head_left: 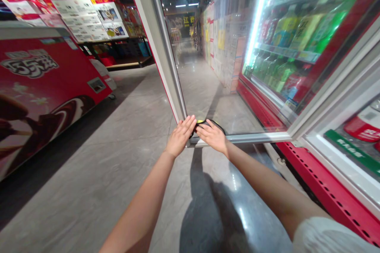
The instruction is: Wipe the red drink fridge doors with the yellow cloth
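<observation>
The glass door (208, 91) stands swung out from the drinks cooler (314, 166), and both hands are at its lower free corner. The left hand (180, 137) lies over the side frame (162, 39) where it meets the bottom rail (252, 138), its fingers straight, close together and slanting up to the right. The right hand (212, 136) lies just beside it, fingers extended and pointing up to the left, its palm side towards the pane. Neither hand's fingers are closed in a grip; they lie flat over a black-edged cloth (219, 126) with bits of yellow-green showing, which sits in that corner, mostly hidden beneath them. How firmly it is pressed cannot be told.

Frame edges bound the cloth on the left and below, while the pane is open above it and along the rail to the right, up to the hinge side near the cooler's red base. Bottles (285, 27) show through the glass, upright on shelves. To the left, bare grey floor (130, 114) separates the door from a red chest freezer (56, 75); stacked boxes (89, 17) stand beyond it.
</observation>
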The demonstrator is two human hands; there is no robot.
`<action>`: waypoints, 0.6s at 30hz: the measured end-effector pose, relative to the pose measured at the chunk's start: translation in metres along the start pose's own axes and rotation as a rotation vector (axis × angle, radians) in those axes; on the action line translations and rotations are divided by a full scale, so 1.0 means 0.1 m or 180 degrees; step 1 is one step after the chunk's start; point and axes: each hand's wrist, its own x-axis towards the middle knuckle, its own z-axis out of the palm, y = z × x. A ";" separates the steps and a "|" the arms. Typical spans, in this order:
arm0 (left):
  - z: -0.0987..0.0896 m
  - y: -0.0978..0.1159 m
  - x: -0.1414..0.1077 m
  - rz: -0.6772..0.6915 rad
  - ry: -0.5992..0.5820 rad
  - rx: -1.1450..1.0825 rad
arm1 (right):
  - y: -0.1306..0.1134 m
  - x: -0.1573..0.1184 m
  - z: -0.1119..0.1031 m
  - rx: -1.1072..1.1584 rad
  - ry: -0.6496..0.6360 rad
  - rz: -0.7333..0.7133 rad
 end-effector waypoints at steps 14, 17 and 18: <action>0.18 -0.08 -0.12 -0.0499 0.0463 0.0362 | -0.14 0.26 -0.14 -0.0110 0.0139 0.0226; 0.21 -0.09 -0.13 -0.0473 0.0480 0.0344 | -0.18 0.27 -0.12 -0.0178 0.0128 0.0029; 0.22 -0.09 -0.13 -0.0477 0.0509 0.0342 | -0.16 0.27 -0.14 -0.0165 0.0127 0.0012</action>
